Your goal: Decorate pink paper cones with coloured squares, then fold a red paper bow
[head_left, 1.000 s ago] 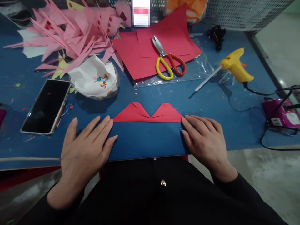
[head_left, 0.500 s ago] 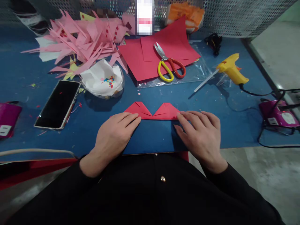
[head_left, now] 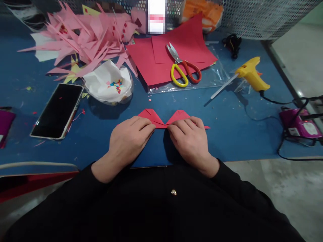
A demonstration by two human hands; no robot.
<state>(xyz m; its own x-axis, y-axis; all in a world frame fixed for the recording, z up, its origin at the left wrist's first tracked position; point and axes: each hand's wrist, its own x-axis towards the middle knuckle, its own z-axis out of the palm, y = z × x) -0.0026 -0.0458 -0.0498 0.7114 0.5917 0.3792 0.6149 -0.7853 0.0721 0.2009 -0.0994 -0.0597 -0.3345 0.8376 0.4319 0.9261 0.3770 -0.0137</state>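
Note:
A folded red paper (head_left: 150,116) lies on the blue table in front of me, with two pointed humps along its far side and a straight near edge. My left hand (head_left: 132,136) covers its left part, fingers curled together and pressing the near edge. Close to the middle, my right hand (head_left: 189,136) has its fingers bent and closed on the same edge, under the right hump. A thin red tip of the paper sticks out past the right hand. The fingertips and thumbs are partly hidden beneath both hands.
Scissors (head_left: 180,65) lie on red paper sheets (head_left: 143,64) behind the work. A yellow glue gun (head_left: 252,74) with a corded end is to the right. Leftward are a paper-lined bowl (head_left: 101,84), a phone (head_left: 58,111) and pink paper strips (head_left: 88,40).
My right hand has slid left along the red paper from its right end towards the middle. My left hand has shifted slightly right and stays on the paper. The view has moved a little.

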